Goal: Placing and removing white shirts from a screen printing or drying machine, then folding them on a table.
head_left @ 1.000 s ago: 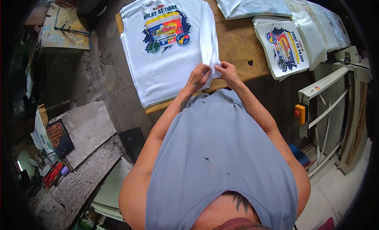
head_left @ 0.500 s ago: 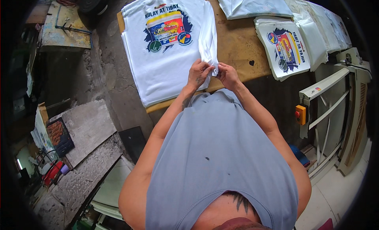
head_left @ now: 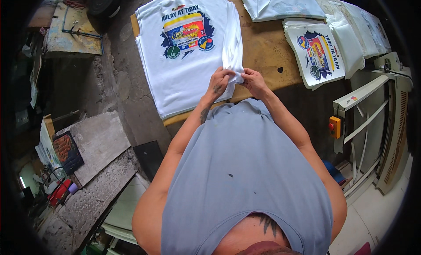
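Nearest the body, the left hand [head_left: 218, 82] and right hand [head_left: 253, 81] are seen side by side at the near edge of the tabletop [head_left: 267, 49]. Both grips are closed, pinched on the lower right corner of the shirt [head_left: 186, 53], where the side has been folded inward as a narrow strip. The shirt lies print-up on a stack [head_left: 151, 86] of like white shirts at the left of the tabletop, its hem toward the person.

It is judged that the fold is best kept straight by holding the pinched hem taut and level with the stack's edge, the strip being laid parallel to the side seam so that the print stays centred. Only the top layer should be taken up.

Farther off, printed shirts [head_left: 316, 53] and plain folded ones [head_left: 280, 4] are stacked at right.
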Tool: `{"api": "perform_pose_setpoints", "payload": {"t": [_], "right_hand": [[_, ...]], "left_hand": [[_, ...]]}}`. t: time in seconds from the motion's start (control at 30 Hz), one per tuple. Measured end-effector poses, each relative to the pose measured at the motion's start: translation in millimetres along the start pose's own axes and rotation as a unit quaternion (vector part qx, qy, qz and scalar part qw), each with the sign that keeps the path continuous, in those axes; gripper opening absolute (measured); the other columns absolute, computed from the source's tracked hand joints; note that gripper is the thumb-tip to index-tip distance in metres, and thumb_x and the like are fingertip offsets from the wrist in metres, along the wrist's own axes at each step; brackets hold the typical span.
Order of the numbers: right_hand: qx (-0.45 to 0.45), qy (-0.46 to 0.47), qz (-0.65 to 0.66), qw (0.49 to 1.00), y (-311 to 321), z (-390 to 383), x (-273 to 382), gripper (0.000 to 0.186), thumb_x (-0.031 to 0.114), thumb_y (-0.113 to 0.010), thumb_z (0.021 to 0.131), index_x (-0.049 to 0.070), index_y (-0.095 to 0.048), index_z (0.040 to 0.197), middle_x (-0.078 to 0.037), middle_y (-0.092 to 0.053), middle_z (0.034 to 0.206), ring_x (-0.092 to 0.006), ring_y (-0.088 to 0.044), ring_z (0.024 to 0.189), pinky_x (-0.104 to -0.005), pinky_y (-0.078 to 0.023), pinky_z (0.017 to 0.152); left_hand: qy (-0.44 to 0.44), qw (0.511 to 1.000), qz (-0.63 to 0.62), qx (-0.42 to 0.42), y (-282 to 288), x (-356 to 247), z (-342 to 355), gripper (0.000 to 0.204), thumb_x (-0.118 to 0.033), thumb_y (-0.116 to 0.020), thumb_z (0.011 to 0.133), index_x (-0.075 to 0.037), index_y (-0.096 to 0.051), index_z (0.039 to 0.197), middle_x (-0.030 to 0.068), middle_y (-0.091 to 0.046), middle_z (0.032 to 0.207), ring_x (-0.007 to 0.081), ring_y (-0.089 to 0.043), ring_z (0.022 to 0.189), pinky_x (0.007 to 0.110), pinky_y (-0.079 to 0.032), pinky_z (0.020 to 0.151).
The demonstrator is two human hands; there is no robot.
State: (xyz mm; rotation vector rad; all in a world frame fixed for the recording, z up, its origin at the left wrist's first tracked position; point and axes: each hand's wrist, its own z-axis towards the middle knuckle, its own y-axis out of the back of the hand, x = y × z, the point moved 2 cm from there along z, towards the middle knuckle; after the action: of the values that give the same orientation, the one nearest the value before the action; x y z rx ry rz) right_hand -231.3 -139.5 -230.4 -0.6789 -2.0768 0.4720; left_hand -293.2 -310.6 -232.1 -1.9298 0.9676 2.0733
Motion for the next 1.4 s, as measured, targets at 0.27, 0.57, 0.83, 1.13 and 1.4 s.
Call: {"api": "perform_pose_setpoints", "payload": {"t": [0.27, 0.57, 0.83, 1.13, 1.4], "right_hand": [[0.034, -0.020, 0.056, 0.998, 1, 3, -2, 0.025, 0.009, -0.043, 0.099, -0.002, -0.055, 0.117, -0.011, -0.064, 0.113, -0.0189, -0.064, 0.104, -0.0392, -0.051, 0.097], [-0.025, -0.024, -0.030, 0.999, 0, 4, 2, 0.023, 0.018, -0.056, 0.097, 0.000, -0.059, 0.111, -0.005, -0.066, 0.100, -0.0144, -0.065, 0.092, -0.0320, -0.056, 0.084], [-0.020, -0.003, -0.010, 1.000, 3, 2, 3, 0.019, 0.012, -0.051, 0.099, 0.000, -0.060, 0.111, -0.007, -0.064, 0.103, -0.0152, -0.065, 0.091, -0.0338, -0.056, 0.085], [0.012, -0.007, 0.028, 1.000, 3, 2, -1, 0.022, 0.011, -0.047, 0.100, -0.003, -0.059, 0.113, -0.008, -0.066, 0.105, -0.0168, -0.065, 0.093, -0.0354, -0.055, 0.089], [-0.046, -0.019, -0.023, 0.998, 0, 3, 5, 0.017, 0.013, -0.057, 0.096, 0.000, -0.062, 0.105, -0.006, -0.066, 0.093, -0.0146, -0.065, 0.086, -0.0336, -0.057, 0.083]], "left_hand": [[-0.021, 0.998, -0.036, -0.050, -4, -7, 5, 0.018, -0.018, -0.068, 0.088, -0.001, -0.069, 0.093, 0.0119, -0.056, 0.083, 0.0253, -0.058, 0.073, 0.035, -0.047, 0.065], [-0.071, 0.997, 0.004, -0.040, -6, 0, 3, 0.014, -0.014, -0.061, 0.093, 0.000, -0.065, 0.095, 0.0148, -0.055, 0.083, 0.0305, -0.058, 0.074, 0.037, -0.047, 0.065], [-0.031, 0.998, 0.006, -0.050, 2, 2, 3, 0.013, -0.014, -0.064, 0.089, -0.002, -0.064, 0.095, 0.0151, -0.058, 0.089, 0.0295, -0.060, 0.077, 0.036, -0.049, 0.069], [-0.037, 0.997, 0.045, -0.045, -7, -13, 6, 0.015, -0.017, -0.070, 0.086, -0.003, -0.066, 0.086, 0.0141, -0.054, 0.080, 0.0314, -0.057, 0.077, 0.039, -0.047, 0.066], [-0.118, 0.990, 0.059, -0.040, -4, -8, 6, 0.012, -0.015, -0.065, 0.091, -0.003, -0.066, 0.090, 0.0115, -0.053, 0.081, 0.0285, -0.056, 0.073, 0.037, -0.046, 0.063]]}}
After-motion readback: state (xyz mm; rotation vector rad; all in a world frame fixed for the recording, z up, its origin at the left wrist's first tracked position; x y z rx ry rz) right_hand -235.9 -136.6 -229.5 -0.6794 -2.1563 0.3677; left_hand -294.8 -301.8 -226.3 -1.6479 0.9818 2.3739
